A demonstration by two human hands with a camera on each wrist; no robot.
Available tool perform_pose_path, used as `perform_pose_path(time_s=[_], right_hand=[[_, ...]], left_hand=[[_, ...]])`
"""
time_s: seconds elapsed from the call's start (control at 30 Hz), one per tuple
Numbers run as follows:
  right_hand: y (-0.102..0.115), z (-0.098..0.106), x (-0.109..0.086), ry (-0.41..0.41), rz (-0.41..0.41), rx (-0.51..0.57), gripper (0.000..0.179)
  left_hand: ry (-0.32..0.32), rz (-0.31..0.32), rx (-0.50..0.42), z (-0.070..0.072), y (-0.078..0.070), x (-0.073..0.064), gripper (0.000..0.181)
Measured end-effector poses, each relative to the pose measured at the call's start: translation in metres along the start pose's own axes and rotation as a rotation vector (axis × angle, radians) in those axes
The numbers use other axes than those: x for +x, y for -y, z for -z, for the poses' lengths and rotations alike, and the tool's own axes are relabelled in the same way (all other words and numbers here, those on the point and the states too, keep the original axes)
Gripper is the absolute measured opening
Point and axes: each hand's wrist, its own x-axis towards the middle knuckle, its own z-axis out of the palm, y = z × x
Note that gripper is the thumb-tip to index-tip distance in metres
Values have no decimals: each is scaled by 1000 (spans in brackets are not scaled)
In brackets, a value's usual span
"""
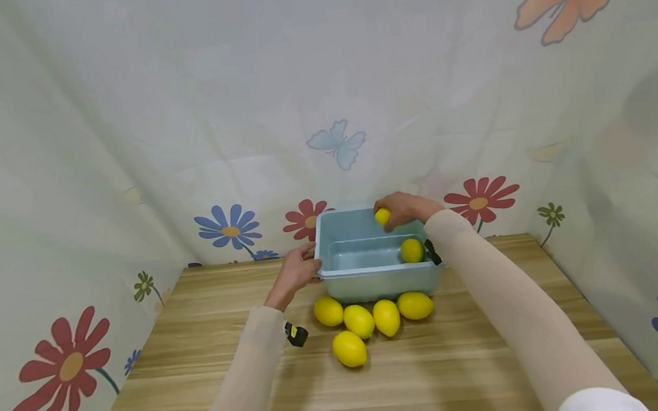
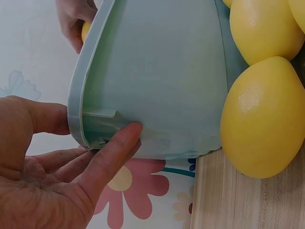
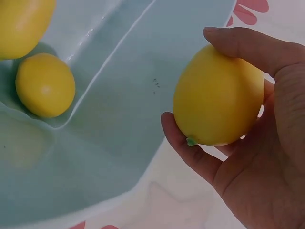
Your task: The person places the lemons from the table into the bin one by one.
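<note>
Left hand [image 1: 295, 272]: grip holding bin [image 1: 381, 285] | right hand [image 1: 405, 208]: by back rim [image 1: 352, 210], grip holding lemon [image 3: 219, 98]

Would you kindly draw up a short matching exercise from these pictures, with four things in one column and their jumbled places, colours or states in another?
Things:
1. Left hand
2. Right hand
3. Bin
4. Five loose lemons

Places, colours or states:
A. Yellow, lying on the wooden table along the near side of the bin
B. Gripping a single lemon by the bin's far side
C. Light blue-green, with fruit inside
D. Holding the bin at its left end

Right pairs: 1-D, 2-B, 3-C, 4-A
</note>
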Motion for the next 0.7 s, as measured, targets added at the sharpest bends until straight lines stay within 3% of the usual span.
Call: perform_pose_path(time_s=[0.4,0.7], right_hand=[[-2,-14,5,76,-30,-18,48],[2,-14,0,64,-50,-3,47]], left_hand=[[9,-6,-10,1,1,1,59],[10,-5,-14,1,2,1,60]])
